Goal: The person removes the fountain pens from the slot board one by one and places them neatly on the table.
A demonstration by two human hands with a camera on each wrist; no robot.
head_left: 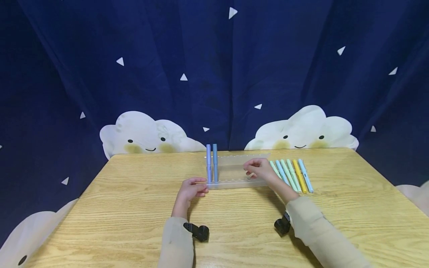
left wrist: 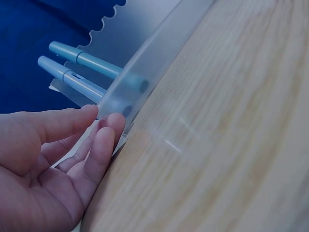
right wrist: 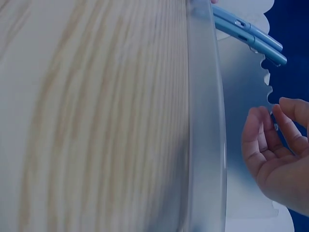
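Observation:
A clear plastic pen rack [head_left: 234, 184] with notched edges stands on the table. Two capped pens lean across its left end: a lilac pen [head_left: 209, 163] and a blue pen [head_left: 215, 163]. At the rack's left front corner, my left hand [head_left: 191, 189] pinches the edge between thumb and fingers, as the left wrist view shows close up. Over the right part of the rack hovers my right hand [head_left: 259, 169], fingers loosely bent and holding nothing. Its fingertips [right wrist: 276, 109] overlap the notched back edge in the right wrist view.
Right of the rack, several capped pens lie side by side, among them a yellow pen [head_left: 299, 175] and a light blue pen [head_left: 305, 175]. The wooden table [head_left: 134, 208] ends at a dark blue curtain [head_left: 207, 74] with clouds. Each sleeve carries a black wrist camera [head_left: 200, 233].

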